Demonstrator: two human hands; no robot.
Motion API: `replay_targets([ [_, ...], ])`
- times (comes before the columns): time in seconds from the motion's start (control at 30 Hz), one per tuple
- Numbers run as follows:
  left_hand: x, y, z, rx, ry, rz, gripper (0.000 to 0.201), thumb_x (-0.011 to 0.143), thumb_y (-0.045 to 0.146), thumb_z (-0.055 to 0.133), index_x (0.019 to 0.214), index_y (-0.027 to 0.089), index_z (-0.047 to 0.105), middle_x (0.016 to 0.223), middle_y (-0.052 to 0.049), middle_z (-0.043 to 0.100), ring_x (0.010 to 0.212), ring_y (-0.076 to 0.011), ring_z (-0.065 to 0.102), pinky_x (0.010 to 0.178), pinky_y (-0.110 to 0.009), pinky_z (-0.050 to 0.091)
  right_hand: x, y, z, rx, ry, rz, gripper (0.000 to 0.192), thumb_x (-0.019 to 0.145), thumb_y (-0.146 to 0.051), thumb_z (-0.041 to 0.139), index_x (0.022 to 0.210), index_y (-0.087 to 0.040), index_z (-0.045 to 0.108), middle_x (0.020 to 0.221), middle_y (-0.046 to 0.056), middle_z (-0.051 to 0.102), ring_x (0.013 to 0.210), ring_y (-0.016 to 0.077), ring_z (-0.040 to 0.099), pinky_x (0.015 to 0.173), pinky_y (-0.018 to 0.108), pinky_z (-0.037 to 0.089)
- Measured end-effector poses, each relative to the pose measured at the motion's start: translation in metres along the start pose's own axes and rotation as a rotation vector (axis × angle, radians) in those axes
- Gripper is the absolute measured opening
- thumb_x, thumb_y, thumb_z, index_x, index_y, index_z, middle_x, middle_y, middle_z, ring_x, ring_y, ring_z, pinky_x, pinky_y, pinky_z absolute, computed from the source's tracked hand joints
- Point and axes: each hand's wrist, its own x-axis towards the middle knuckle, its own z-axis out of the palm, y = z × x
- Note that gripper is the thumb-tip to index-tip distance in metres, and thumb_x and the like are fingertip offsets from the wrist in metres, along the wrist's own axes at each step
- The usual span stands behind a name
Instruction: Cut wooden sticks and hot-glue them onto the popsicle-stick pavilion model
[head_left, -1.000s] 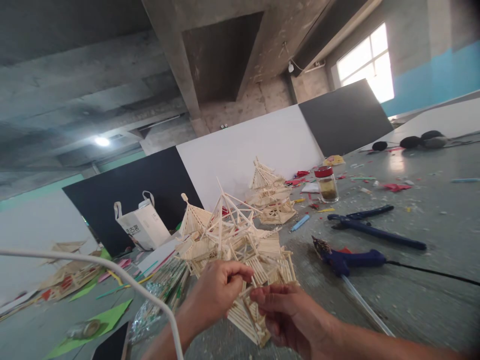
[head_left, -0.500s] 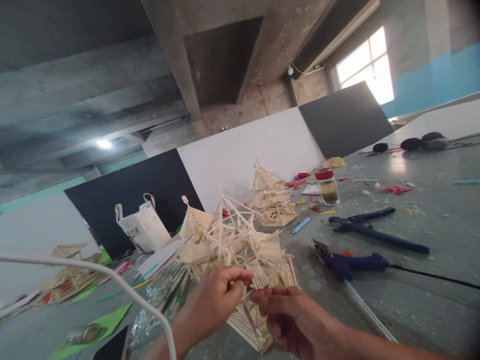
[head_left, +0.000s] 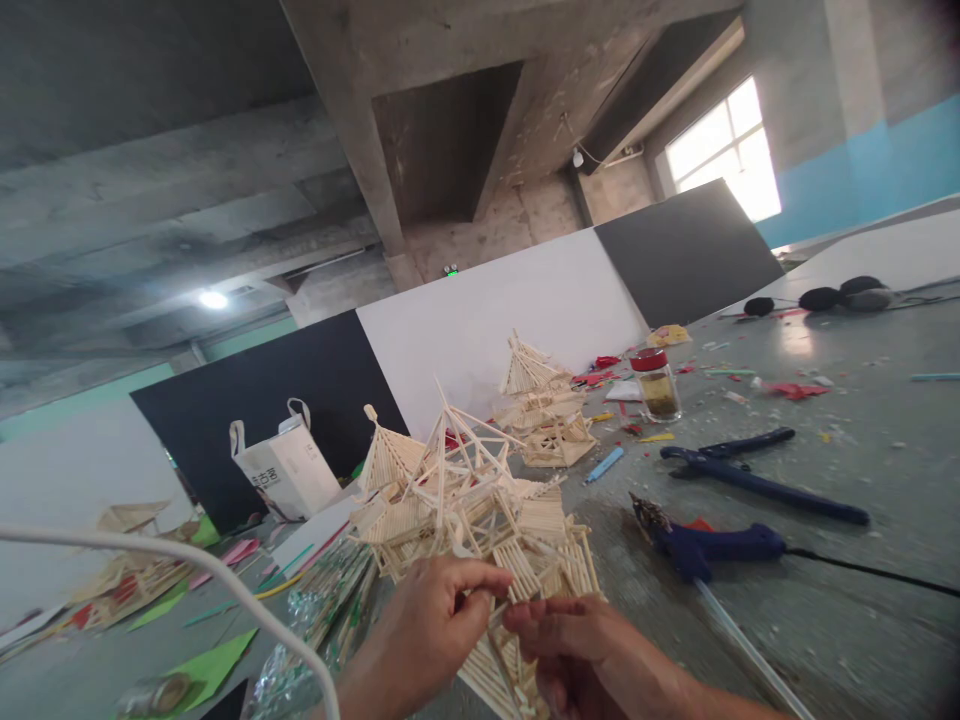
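Grip: left hand (head_left: pixel 427 615) and right hand (head_left: pixel 592 640) both pinched fingertip to thumb, nearly meeting; cannot tell whether a small stick sits between them, tips blurred. Below and beyond them, stick-built model (head_left: pixel 486 520) on the worktop (head_left: pixel 840 430), hands over its near end. Step reads as fine fitting there; next move likely calls for steady fingertips, light pressure. Glue gun (head_left: pixel 697 550) lies just right, pliers (head_left: pixel 765 485) past it, lidded jar (head_left: pixel 658 390) farther back.

Craft workshop: glue gun (head_left: pixel 690 552), pliers (head_left: pixel 772 488), stick models (head_left: pixel 541 514)
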Motion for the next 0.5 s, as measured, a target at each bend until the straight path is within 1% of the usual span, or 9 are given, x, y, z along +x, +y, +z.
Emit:
replay_targets([
  [0.1, -0.0002, 0.0002, 0.0000, 0.014, 0.004, 0.002, 0.032, 0.076, 0.022, 0.042, 0.094, 0.023, 0.068, 0.065, 0.000, 0.067, 0.052, -0.0096, 0.050, 0.052, -0.021, 0.037, 0.0007, 0.0002, -0.0016, -0.009, -0.008, 0.004, 0.019, 0.055, -0.025, 0.066, 0.069, -0.014, 0.058, 0.041, -0.009, 0.042, 0.032, 0.0035, 0.043, 0.030, 0.014, 0.029],
  [0.2, 0.0003, -0.0004, 0.0004, 0.021, 0.007, -0.006, 0.033, 0.076, 0.023, 0.041, 0.094, 0.023, 0.068, 0.059, 0.000, 0.065, 0.051, -0.0102, 0.049, 0.050, -0.020, 0.036, 0.0001, -0.0006, -0.0014, 0.012, -0.011, 0.008, 0.020, 0.054, -0.023, 0.065, 0.070, -0.015, 0.058, 0.041, -0.009, 0.041, 0.031, 0.0035, 0.042, 0.030, 0.015, 0.029],
  [0.33, 0.0004, 0.0003, 0.0001, 0.016, -0.003, -0.010, 0.032, 0.077, 0.024, 0.041, 0.093, 0.021, 0.069, 0.047, 0.002, 0.058, 0.049, -0.0109, 0.049, 0.050, -0.020, 0.036, -0.0025, -0.0024, 0.0013, 0.029, -0.003, 0.014, 0.020, 0.052, -0.022, 0.066, 0.068, -0.015, 0.057, 0.041, -0.010, 0.040, 0.031, 0.0028, 0.041, 0.030, 0.014, 0.029],
  [0.4, 0.0002, 0.0011, -0.0003, 0.002, -0.012, -0.020, 0.032, 0.077, 0.026, 0.041, 0.094, 0.021, 0.068, 0.045, 0.003, 0.056, 0.048, -0.0105, 0.049, 0.048, -0.019, 0.035, -0.0036, -0.0025, 0.0021, 0.032, 0.011, 0.020, 0.021, 0.052, -0.023, 0.066, 0.069, -0.015, 0.056, 0.044, -0.009, 0.043, 0.031, 0.0022, 0.042, 0.030, 0.014, 0.029],
  [0.5, 0.0003, 0.0010, -0.0001, -0.035, -0.029, -0.047, 0.034, 0.078, 0.029, 0.041, 0.098, 0.020, 0.067, 0.047, 0.003, 0.057, 0.044, -0.0092, 0.047, 0.046, -0.018, 0.035, -0.0040, -0.0018, 0.0022, 0.037, 0.010, 0.028, 0.021, 0.054, -0.023, 0.065, 0.072, -0.015, 0.057, 0.043, -0.009, 0.043, 0.032, 0.0030, 0.044, 0.030, 0.014, 0.028],
])
